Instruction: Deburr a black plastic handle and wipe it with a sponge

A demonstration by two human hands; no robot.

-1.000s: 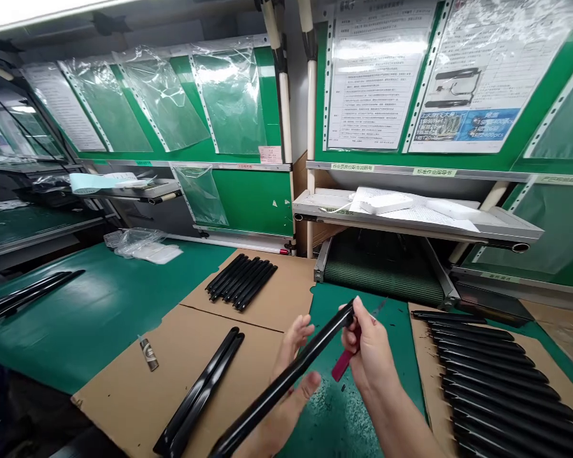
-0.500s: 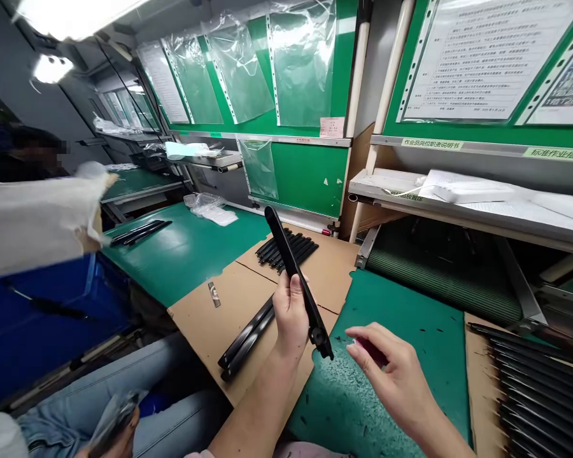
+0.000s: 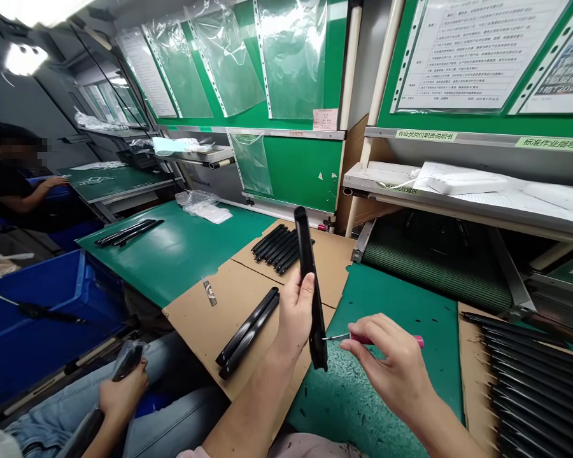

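Note:
My left hand (image 3: pixel 296 315) is wrapped around the middle of a long black plastic strip (image 3: pixel 306 245), which stands nearly upright above the bench. My right hand (image 3: pixel 394 356) pinches a slim pink-handled tool with a thin metal tip (image 3: pixel 338 336). That tip meets, or almost meets, the strip's right edge near its lower end; exact contact is hard to tell. Left of my forearm, two similar black strips (image 3: pixel 248 334) lie side by side on the cardboard (image 3: pixel 195 324). Farther back is a group of several shorter-looking black strips (image 3: pixel 277 249).
Several black strips (image 3: pixel 539 381) lie in a row at right. Dark shavings dot the green mat (image 3: pixel 348 381). A conveyor belt (image 3: pixel 439 267) runs beneath the shelf (image 3: pixel 377 178). A blue bin (image 3: pixel 42 305) and a co-worker's hand (image 3: pixel 124 388) holding a bagged black item are at left.
The strip in my left hand has turned more upright. The tool in my right hand now shows clearly, its tip at the strip. A pale sheet at left has moved mostly out of view.

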